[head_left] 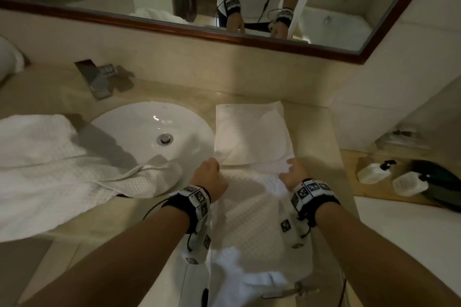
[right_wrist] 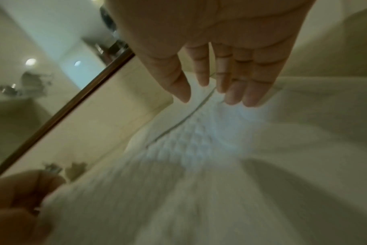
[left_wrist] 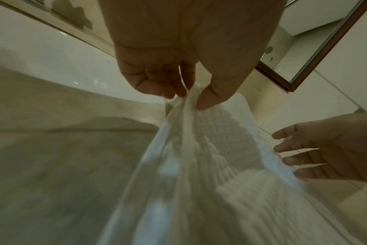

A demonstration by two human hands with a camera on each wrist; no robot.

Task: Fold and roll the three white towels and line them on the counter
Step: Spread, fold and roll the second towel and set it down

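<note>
A white waffle towel (head_left: 249, 212) lies lengthwise on the counter in front of me, its near end hanging over the edge. My left hand (head_left: 210, 174) pinches its far left corner (left_wrist: 189, 97) between thumb and fingers, lifting the cloth (left_wrist: 210, 157) slightly. My right hand (head_left: 293, 174) hovers at the far right corner with straight, spread fingers (right_wrist: 249, 99), holding nothing. Behind the towel a flat folded white cloth (head_left: 252, 132) lies on the counter. Another white waffle towel (head_left: 50, 169) sprawls unfolded at the left, one end draped into the sink.
A round white sink (head_left: 139, 127) with a chrome faucet (head_left: 99, 80) sits left of my hands. A framed mirror (head_left: 274, 45) runs along the back wall. At the right, on a lower shelf, lie two white pump bottles (head_left: 373, 172) and a dark object (head_left: 439, 182).
</note>
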